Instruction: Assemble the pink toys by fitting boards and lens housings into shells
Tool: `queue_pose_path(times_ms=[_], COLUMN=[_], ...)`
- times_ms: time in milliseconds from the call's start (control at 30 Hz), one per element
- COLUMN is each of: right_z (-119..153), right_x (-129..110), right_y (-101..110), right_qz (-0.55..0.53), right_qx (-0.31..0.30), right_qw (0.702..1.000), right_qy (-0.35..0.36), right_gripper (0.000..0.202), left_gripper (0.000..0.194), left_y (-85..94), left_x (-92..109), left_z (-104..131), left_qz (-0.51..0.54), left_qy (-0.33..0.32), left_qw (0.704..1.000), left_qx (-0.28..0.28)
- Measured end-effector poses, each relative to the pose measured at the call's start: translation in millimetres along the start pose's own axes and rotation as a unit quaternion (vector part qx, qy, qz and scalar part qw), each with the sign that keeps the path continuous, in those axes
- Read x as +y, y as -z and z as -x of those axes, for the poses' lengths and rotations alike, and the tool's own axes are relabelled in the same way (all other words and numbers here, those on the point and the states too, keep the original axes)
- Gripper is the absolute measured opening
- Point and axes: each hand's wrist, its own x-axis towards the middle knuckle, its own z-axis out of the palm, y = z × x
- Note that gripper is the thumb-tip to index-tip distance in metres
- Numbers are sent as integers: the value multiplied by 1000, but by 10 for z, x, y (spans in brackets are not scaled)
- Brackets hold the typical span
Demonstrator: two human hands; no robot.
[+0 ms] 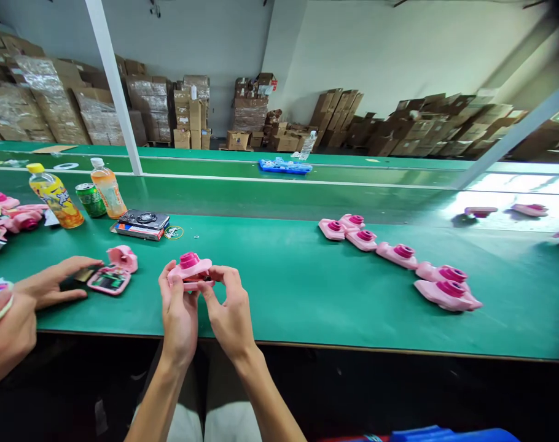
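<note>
Held just above the near edge of the green worktop [307, 288]: a pink toy camera shell [190, 270], magenta lens ring up, pinched between left hand [178, 310] and right hand [231, 313]. Both closed around it, thumbs pressing the near edge, probably to steady the part for close finger work. Off to the left, a co-worker's hand [53, 282] touching an opened pink shell [110, 279], inside facing up. Further right, lined up along the worktop, a row of finished pink cameras [399, 255], likely set aside.
</note>
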Motion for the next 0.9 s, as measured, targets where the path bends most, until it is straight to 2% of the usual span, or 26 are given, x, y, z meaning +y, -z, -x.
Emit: queue_pose_path(times_ms=[133, 267, 333, 400, 533, 567, 600, 733, 800, 900], right_z=[34, 123, 216, 326, 450, 447, 433, 388, 449, 683], right_x=[92, 79, 58, 61, 130, 133, 123, -19, -73, -52], right_y=[-31, -7, 22, 62, 184, 225, 269, 471, 600, 917], right_qz=[-34, -34, -34, -26, -9, 0, 11, 6, -32, -95], right_qx=[38, 43, 51, 64, 175, 181, 166, 20, 2, 6], right_qw=[998, 995, 992, 993, 982, 981, 984, 993, 986, 972], right_qy=[-33, -82, -106, -99, -70, -66, -67, -116, -161, -214], right_gripper=[30, 46, 42, 35, 23, 23, 25, 32, 30, 31], left_gripper=[45, 43, 40, 38, 39, 40, 42, 48, 51, 56], left_y=[35, 80, 107, 133, 162, 164, 167, 201, 199, 103], left_x=[-102, -166, -177, -182, -173, -164, -154, -202, -365, -755], left_z=[-11, -10, 2, 23, 96, 121, 149, 269, 359, 606], left_qz=[-28, -84, -88, -72, -42, -40, -41, -91, -147, -195], left_qy=[-12, -16, -8, 12, 76, 92, 107, 158, 167, 150], left_qw=[1000, 996, 996, 996, 994, 992, 991, 981, 971, 956], left_qx=[-4, -17, -26, -42, -72, -72, -70, -62, -84, -160])
